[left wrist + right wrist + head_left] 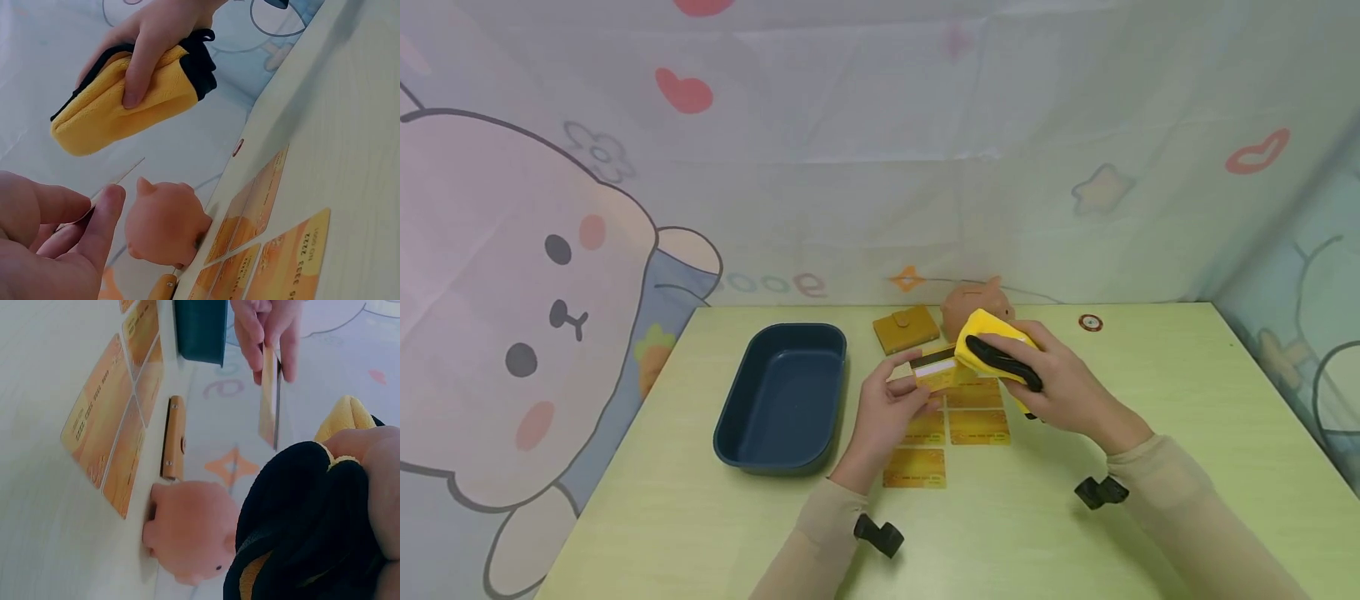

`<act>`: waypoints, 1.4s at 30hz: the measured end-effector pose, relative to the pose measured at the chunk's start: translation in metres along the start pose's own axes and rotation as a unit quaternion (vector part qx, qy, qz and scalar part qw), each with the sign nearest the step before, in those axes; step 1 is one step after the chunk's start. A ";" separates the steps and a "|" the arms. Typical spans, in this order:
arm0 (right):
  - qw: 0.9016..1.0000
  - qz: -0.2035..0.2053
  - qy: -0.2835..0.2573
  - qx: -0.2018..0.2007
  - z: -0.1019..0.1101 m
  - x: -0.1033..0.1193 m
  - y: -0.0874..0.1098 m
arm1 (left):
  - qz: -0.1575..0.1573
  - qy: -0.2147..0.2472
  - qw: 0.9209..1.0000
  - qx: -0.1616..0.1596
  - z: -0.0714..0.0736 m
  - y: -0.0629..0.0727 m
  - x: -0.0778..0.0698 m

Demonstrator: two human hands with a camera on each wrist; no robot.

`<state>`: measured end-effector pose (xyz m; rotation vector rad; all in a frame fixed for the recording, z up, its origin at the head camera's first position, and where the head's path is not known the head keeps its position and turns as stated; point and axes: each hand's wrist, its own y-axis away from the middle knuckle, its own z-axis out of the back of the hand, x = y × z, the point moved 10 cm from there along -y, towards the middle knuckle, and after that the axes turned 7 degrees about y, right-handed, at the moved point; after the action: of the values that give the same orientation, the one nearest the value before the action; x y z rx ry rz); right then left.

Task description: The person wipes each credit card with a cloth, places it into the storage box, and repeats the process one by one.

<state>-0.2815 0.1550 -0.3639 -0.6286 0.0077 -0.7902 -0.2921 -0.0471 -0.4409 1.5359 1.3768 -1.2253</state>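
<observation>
My left hand [886,408] pinches a gold bank card [934,369] by its edge, its side with the dark magnetic stripe turned up toward the head camera. In my right hand [1060,379] is a folded yellow cloth [990,333] with black edging, gripped between thumb and fingers. From the head view the cloth overlaps the card's right end; the left wrist view has the cloth [134,103] apart from the card. Beneath the hands, several more gold cards [980,427] lie face up in rows on the table.
A dark blue basin [782,408] stands left of the cards. Behind them are a mustard wallet [906,329] and a pink piggy bank [192,531], close to the hanging backdrop. A small round red-and-white chip [1091,322] lies at the back right of the pale table [1150,375].
</observation>
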 end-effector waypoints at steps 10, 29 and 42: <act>0.998 0.057 0.016 0.003 -0.012 0.030 -0.017 | -0.004 -0.022 0.999 0.031 -0.007 -0.002 0.001; 0.990 0.127 0.052 0.014 -0.035 0.050 -0.014 | -0.006 0.007 1.000 0.025 -0.009 0.005 -0.010; 0.991 0.117 0.052 0.023 -0.031 0.039 -0.007 | 0.009 0.050 0.999 0.006 -0.001 0.007 -0.010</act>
<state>-0.2658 0.1090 -0.3770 -0.5308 0.1555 -0.5934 -0.2845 -0.0503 -0.4314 1.6339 1.4190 -1.1625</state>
